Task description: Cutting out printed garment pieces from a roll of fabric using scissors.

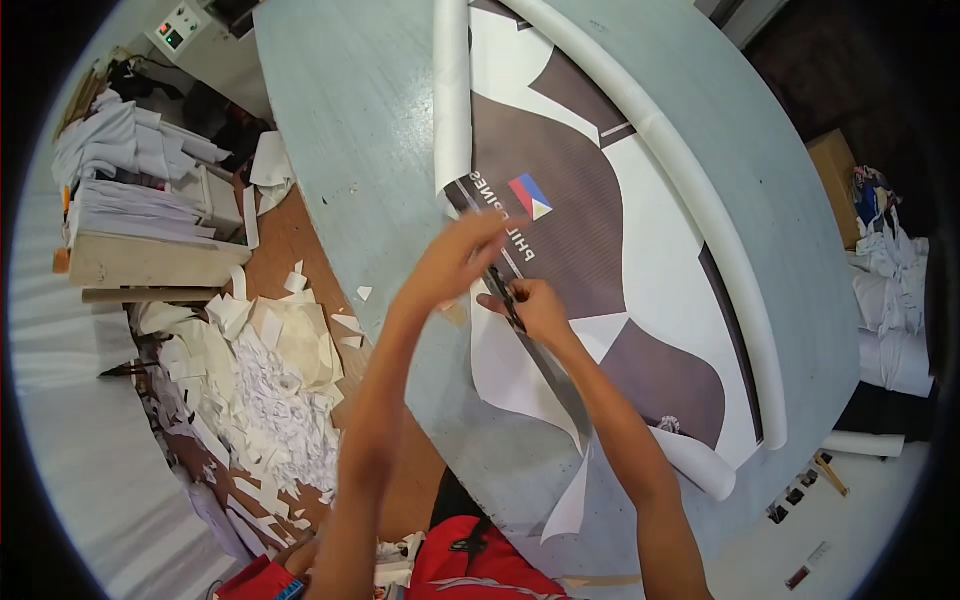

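Note:
A large printed paper sheet (560, 190), dark grey and white with a small flag print, lies on a blue-grey table. Its left edge curls up into a roll (452, 100). My right hand (540, 308) is closed round the handles of dark scissors (507, 298), whose blades point away along the sheet's left cut edge. Just beyond them, my left hand (455, 258) hovers over or touches that edge, its fingers stretched to the right and a little blurred. A partly cut strip of paper (515, 365) hangs toward me from the scissors.
A long white paper roll (690, 180) curves down the sheet's right side. Paper scraps (285, 390) heap on the floor at left, below stacked white sheets (140, 210). A control box (180, 30) stands far left. White bundles (890, 300) lie at right.

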Tool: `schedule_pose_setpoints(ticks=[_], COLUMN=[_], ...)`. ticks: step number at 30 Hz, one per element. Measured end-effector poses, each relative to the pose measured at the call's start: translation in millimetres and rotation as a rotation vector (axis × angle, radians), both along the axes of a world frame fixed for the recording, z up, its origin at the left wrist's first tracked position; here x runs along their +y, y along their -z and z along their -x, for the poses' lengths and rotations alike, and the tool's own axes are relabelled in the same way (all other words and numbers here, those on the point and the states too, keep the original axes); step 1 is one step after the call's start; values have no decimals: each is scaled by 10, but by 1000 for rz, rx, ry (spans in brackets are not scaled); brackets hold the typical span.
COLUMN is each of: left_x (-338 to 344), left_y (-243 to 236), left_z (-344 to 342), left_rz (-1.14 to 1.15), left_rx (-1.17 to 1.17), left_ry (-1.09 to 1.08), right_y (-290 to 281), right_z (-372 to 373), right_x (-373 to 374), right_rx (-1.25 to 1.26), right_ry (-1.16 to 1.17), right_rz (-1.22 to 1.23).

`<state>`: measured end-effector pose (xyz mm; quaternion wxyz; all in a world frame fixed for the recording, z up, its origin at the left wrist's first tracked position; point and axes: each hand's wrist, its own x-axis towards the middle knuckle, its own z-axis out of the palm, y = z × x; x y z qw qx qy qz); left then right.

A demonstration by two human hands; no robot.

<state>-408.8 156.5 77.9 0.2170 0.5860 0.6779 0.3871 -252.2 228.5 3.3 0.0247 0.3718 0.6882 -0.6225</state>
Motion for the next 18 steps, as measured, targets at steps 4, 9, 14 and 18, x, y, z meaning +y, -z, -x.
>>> schedule_pose_setpoints(ticks=[4,9,14,18], left_x=[368,166,37,9], left_y=[556,923,1075,1064], left_z=[703,897,526,506], left_rz=[-4,84,215,240], left_rx=[585,638,653,648], left_ry=[-227,-564,-613,-636], right_y=[29,97,121,81], right_z=[-177,-148,-186,-151], right_x=[125,92,154,126], right_rx=[-45,-49,-13,-59], right_ry=[-19,1,35,35], right_rz=[-17,61,192,199])
